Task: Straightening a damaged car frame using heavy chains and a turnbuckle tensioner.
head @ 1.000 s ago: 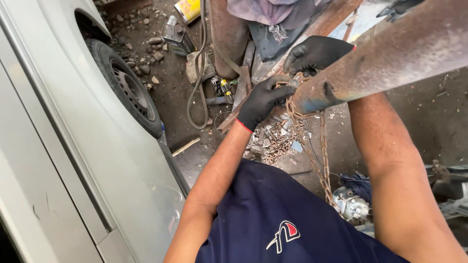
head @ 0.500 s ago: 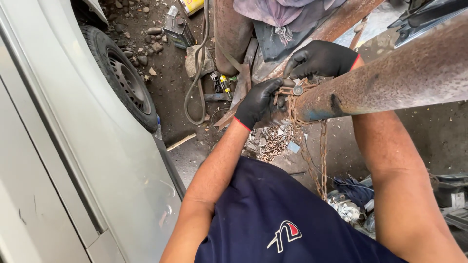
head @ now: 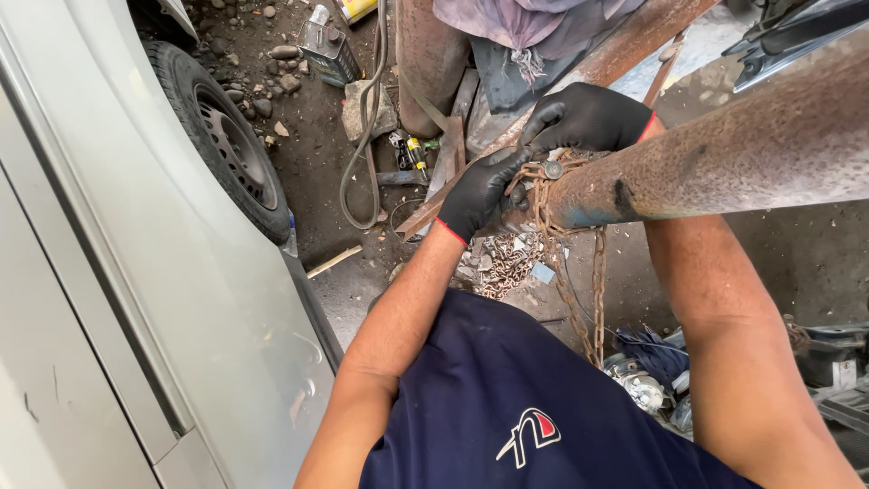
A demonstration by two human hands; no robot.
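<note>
Hands (head: 534,154) in black gloves hide where chain (head: 543,204) wraps pipe (head: 724,154).

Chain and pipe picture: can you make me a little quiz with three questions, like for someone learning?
1. True or false: both hands wear black gloves.
2. What is wrapped around the end of the rusty pipe? A) a rope B) a rusty chain C) a towel
3. Fill in: on the left stands a silver car with a black ____.

Key:
1. True: the left hand and right hand are both gloved.
2. B, the chain, with more hanging below.
3. Tyre.
</note>
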